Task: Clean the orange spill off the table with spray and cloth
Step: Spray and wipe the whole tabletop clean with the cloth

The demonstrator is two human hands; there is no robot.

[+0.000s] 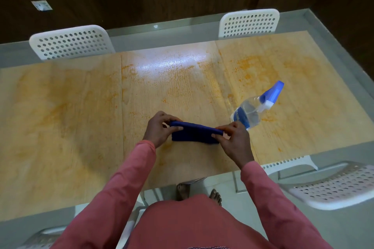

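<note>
Head camera looks down over a person in pink sleeves standing at the near edge of a wide worktop [60, 147], pale wood under glass. Both hands are closed on a dark blue cloth [195, 133]: the left hand [159, 129] pinches its left end, the right hand [235, 139] pinches its right end, and the cloth is drawn out between them in a folded band just above or resting on the worktop; I cannot tell which. The spray bottle [257, 107], clear with a blue trigger head, stands just beyond the right hand, untouched by either hand.

Orange spill [303, 66] is smeared thinly across almost the whole worktop, heaviest in streaks toward the far right and in a haze on the left, with a glossy patch in the middle under the light. White perforated chairs [70, 42] sit round the edges.

To my eye the step in hand is readying the cloth, folding it into a pad before wiping. Most of the cleaning looks undone. Next comes pressing the pad flat and sweeping in overlapping passes, working outward from the centre, turning to a fresh face as it stains.
</note>
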